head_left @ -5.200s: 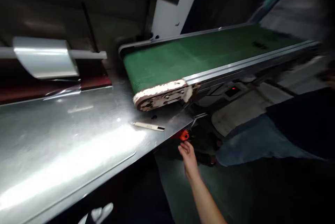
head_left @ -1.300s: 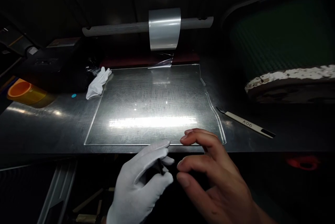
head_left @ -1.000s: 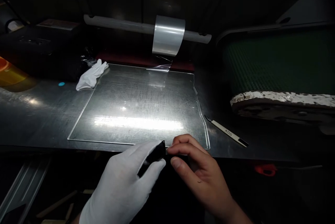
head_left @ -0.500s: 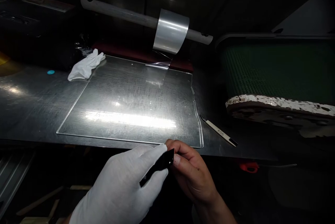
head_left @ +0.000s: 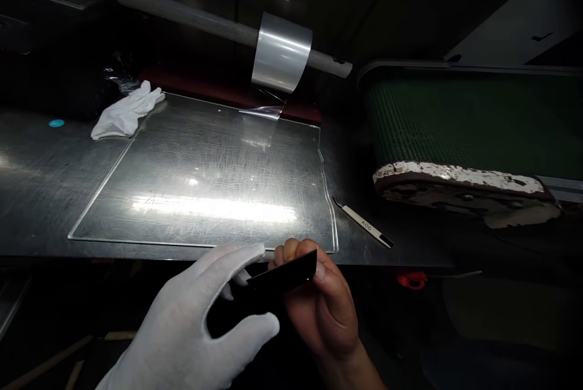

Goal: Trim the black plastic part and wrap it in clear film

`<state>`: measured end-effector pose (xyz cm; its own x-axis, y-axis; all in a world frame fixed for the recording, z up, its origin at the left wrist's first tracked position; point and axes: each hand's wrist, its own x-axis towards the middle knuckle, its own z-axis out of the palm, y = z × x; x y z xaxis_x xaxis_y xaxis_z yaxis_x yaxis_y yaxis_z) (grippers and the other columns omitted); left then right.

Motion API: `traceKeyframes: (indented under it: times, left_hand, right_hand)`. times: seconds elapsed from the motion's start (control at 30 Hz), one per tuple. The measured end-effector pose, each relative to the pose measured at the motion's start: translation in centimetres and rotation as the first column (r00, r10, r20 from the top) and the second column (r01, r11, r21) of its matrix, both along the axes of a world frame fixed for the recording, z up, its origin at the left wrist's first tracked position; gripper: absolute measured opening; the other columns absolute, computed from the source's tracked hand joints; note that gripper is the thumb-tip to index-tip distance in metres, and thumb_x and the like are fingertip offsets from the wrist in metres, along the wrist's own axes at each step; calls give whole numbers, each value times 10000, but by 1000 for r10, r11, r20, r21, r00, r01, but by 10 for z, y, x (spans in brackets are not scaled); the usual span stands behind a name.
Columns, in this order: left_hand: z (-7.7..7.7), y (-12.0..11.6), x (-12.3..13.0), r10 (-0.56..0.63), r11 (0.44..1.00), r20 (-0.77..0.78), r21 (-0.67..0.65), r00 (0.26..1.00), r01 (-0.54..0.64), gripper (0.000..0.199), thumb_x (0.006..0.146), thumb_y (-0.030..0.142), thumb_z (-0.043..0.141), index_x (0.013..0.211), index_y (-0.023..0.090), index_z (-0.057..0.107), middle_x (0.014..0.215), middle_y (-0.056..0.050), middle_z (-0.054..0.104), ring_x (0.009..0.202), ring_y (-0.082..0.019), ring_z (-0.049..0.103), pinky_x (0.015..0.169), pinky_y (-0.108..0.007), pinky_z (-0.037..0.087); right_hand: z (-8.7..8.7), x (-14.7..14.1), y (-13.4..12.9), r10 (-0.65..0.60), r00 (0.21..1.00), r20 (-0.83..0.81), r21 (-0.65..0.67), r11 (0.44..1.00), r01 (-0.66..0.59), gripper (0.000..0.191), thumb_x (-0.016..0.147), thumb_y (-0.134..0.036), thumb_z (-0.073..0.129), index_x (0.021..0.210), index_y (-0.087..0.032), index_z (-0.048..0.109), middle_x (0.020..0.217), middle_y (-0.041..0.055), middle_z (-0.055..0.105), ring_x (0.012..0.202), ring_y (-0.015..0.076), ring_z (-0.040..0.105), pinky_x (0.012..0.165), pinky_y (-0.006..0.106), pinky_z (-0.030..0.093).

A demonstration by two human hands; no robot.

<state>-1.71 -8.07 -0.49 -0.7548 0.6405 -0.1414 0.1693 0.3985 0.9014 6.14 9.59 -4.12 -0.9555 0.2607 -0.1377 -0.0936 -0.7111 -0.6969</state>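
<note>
A thin, flat black panel (head_left: pixel 286 273) with a glossy face is held in front of the bench edge. My bare right hand (head_left: pixel 321 296) grips its right end, the thumb on the near side and the fingers behind. My left hand (head_left: pixel 195 311), in a white glove, is spread around the panel's left end, with thumb and forefinger wide apart. Some gloved fingers lie behind the panel, and whether they touch it I cannot tell. Beyond both hands lies a scratched clear sheet (head_left: pixel 218 159) on the metal bench.
A roll of clear film (head_left: pixel 282 53) hangs on a grey bar (head_left: pixel 191 16), its loose end reaching the sheet. A white glove (head_left: pixel 127 112) lies at the sheet's left corner. A craft knife (head_left: pixel 364 223) marked A06 rests right of it. A green conveyor belt (head_left: pixel 455 123) stands at right.
My left hand has opened, its thumb and forefinger coming off the black panel. The right hand keeps hold, and more of the panel shows. The view has shifted slightly right.
</note>
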Motion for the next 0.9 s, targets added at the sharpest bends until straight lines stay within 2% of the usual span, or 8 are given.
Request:
traceKeyframes:
  times: [0.13,0.23,0.37,0.53,0.67,0.77,0.9]
  left_hand:
    - [2,-1,1,14,1000,4,15,1000,-14,538,896,465,769,1415,425,637,1215,-1,762,1065,-236,740,845,-236,663]
    - [7,1,0,3,1000,35,14,999,-4,483,894,430,769,1366,416,669,1186,5,768,1051,-233,742,863,-256,668]
    - [16,5,-1,-30,999,85,-15,996,31,477,863,285,755,1304,450,680,1213,65,761,1080,-192,733,946,-265,652]
    - [20,8,0,-19,999,22,41,1000,18,523,836,228,768,1262,511,661,1207,139,760,1083,-137,735,930,-198,631]
    - [18,8,0,-7,1000,55,27,998,5,502,851,236,771,1264,505,672,1257,147,749,1130,-133,726,966,-191,621]
    - [12,9,1,-21,997,48,79,999,18,463,878,223,742,1251,493,692,1265,141,752,1164,-145,719,1010,-214,614]
    - [1,11,-4,-33,994,54,105,998,27,430,864,196,714,1204,459,715,1183,116,777,1081,-151,743,974,-226,631]
  right_hand:
    - [-1,0,-1,9,999,-40,-29,1000,-10,156,952,-348,635,857,-225,627,804,9,455,762,181,395,725,311,368]
    - [-2,0,-2,16,997,-70,-41,999,-19,147,961,-341,636,877,-221,646,812,9,473,765,176,406,736,311,369]
    - [-2,0,-3,15,997,-70,-37,999,-17,157,962,-353,645,882,-218,652,823,10,491,774,176,415,750,318,370]
    - [-2,1,-3,30,997,-75,-50,998,-33,152,963,-346,643,887,-215,660,832,9,501,772,172,420,743,313,374]
    - [-2,0,-4,31,998,-47,-38,999,-33,161,958,-352,646,872,-217,653,840,12,500,785,177,427,753,318,389]
    - [-4,2,-5,43,999,-18,21,999,-43,183,979,-383,630,893,-222,651,841,14,485,793,179,413,759,315,390]
    - [-8,0,1,80,996,33,65,995,-82,232,984,-423,616,879,-217,626,865,24,458,815,183,423,777,317,406]
